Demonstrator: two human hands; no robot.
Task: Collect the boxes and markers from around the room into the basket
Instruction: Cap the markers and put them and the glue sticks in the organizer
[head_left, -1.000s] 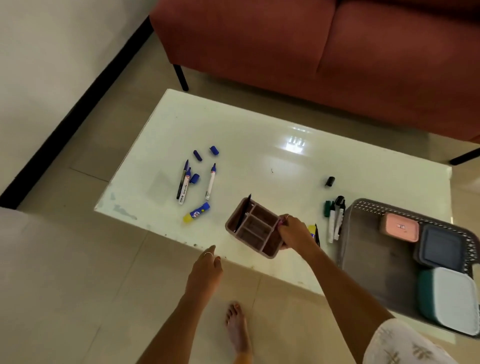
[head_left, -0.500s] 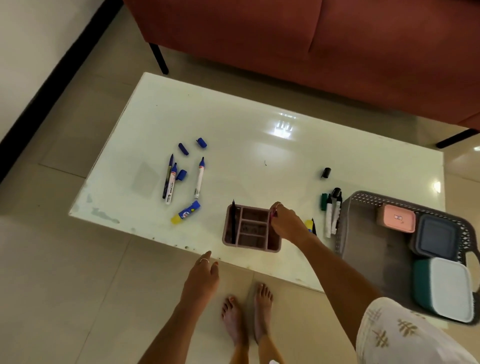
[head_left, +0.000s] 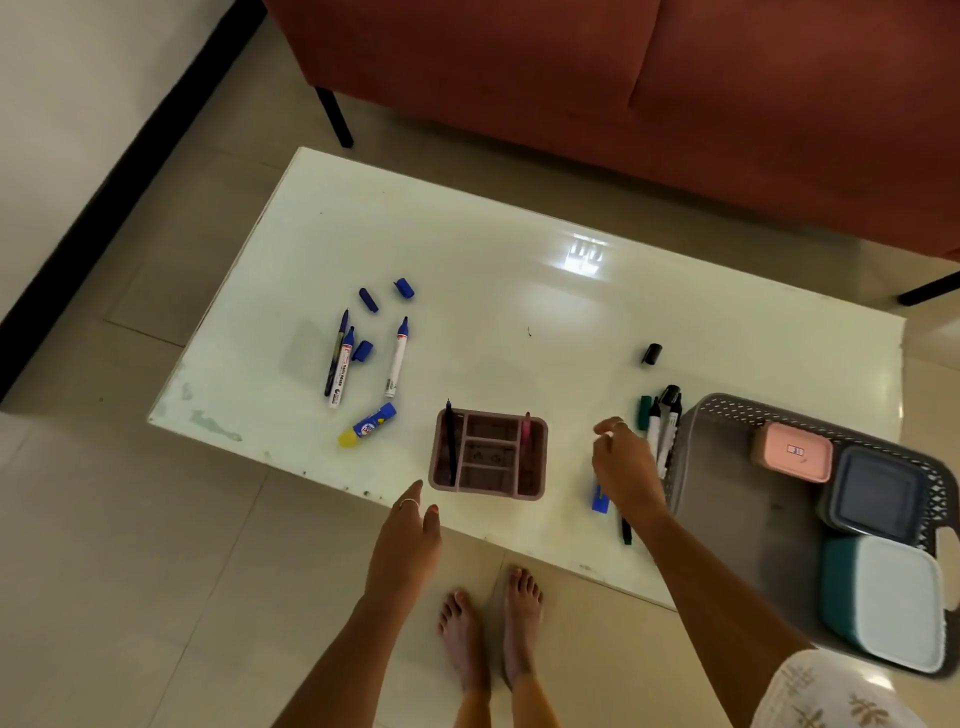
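A grey basket stands at the table's right end and holds a pink box, a dark blue box and a white-lidded teal box. A mauve organiser tray near the front edge holds a black pen and a pink marker. My right hand hovers empty between the tray and the basket, fingers apart, over a blue item. Black and green markers lie beside the basket. My left hand hangs open below the table edge. Blue markers and several loose caps lie at left.
The white low table stands in front of a red sofa. A glue stick lies left of the tray and a black cap lies behind the markers. My bare feet stand on the tiled floor.
My right hand let go of the pink marker in the organiser tray and moved right toward the basket. The left hand stayed below the table edge.
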